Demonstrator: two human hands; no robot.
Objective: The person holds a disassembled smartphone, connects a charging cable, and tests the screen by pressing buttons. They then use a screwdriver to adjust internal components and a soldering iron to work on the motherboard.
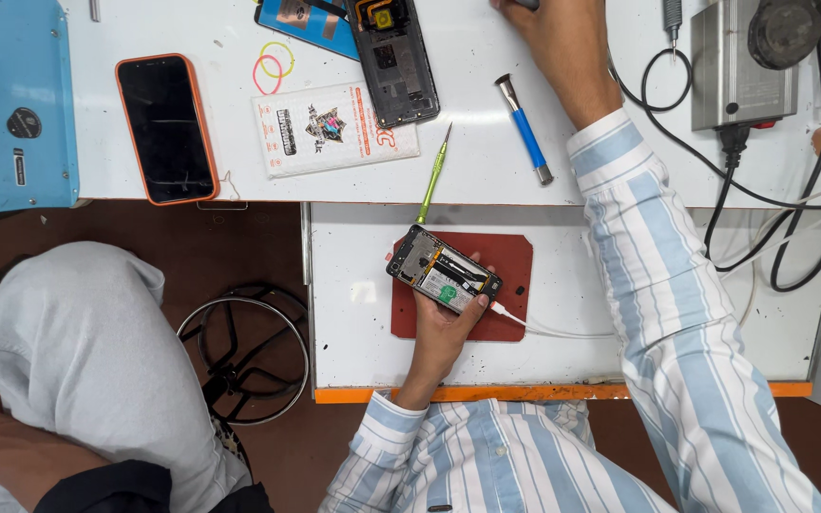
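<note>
Table (363, 342): we see it carries a red mat (505, 256) to keep parts safe.
Left hand (441, 332): grip closed around the opened phone (444, 270), steady above the mat.
Right hand (563, 43): reaches far up; we cannot tell its grip.
Green screwdriver (433, 177): close by.

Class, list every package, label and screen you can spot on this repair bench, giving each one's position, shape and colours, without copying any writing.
Phone in orange case: upper bench, left; upright rectangle, dark blank screen.
Flat white package: right of that phone; rectangle with orange edging and a colourful central picture.
Opened phone: held in the left hand over a red mat; white and green labels inside.
Blue package: top edge, partly under a dark phone back cover.
</note>
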